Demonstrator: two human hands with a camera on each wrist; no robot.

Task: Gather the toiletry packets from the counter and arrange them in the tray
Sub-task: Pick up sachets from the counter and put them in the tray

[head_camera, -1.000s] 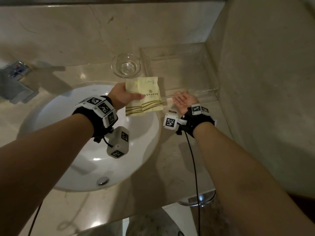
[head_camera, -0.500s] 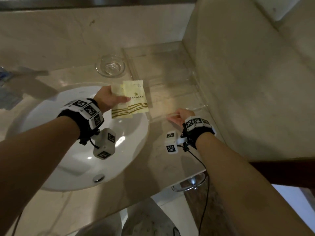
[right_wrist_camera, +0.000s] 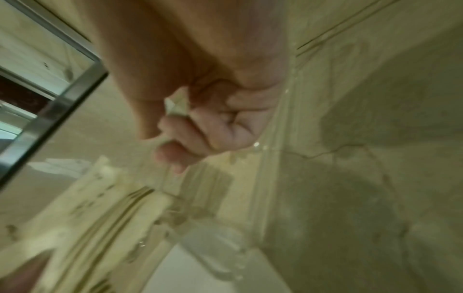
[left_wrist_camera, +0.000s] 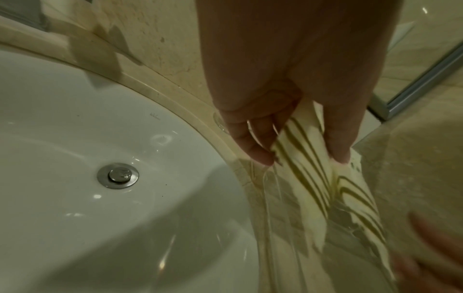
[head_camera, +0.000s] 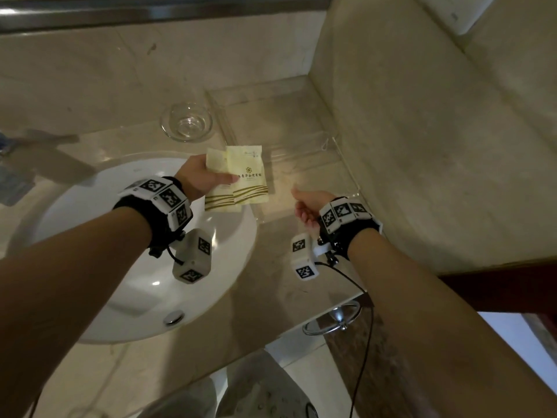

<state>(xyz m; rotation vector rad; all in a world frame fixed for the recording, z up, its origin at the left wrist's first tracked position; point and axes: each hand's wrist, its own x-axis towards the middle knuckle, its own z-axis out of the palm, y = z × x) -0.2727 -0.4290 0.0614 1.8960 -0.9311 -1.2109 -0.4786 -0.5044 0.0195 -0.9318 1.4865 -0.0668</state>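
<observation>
Two pale yellow toiletry packets [head_camera: 247, 176] with olive stripes are fanned in my left hand [head_camera: 223, 179], thumb on top and fingers underneath. They hang over the sink's right rim, just left of the clear acrylic tray [head_camera: 346, 164] in the counter's corner. The left wrist view shows the packets [left_wrist_camera: 313, 178] pinched between thumb and fingers [left_wrist_camera: 260, 154]. My right hand [head_camera: 304, 203] hovers at the tray's front edge with the thumb forward and the fingers loosely curled, holding nothing that I can see. Nothing shows inside the tray.
A small glass bowl [head_camera: 187, 125] stands left of the tray at the back. The white sink [head_camera: 120, 267] fills the left, with a blurred faucet [head_camera: 12, 176] at the far left. The marble wall [head_camera: 422, 146] closes the right side. A chrome towel ring [head_camera: 331, 321] hangs below the counter's edge.
My right hand went from a flat open palm to loosely curled fingers and drew back slightly toward the counter's front. The left hand keeps the two packets beside the tray.
</observation>
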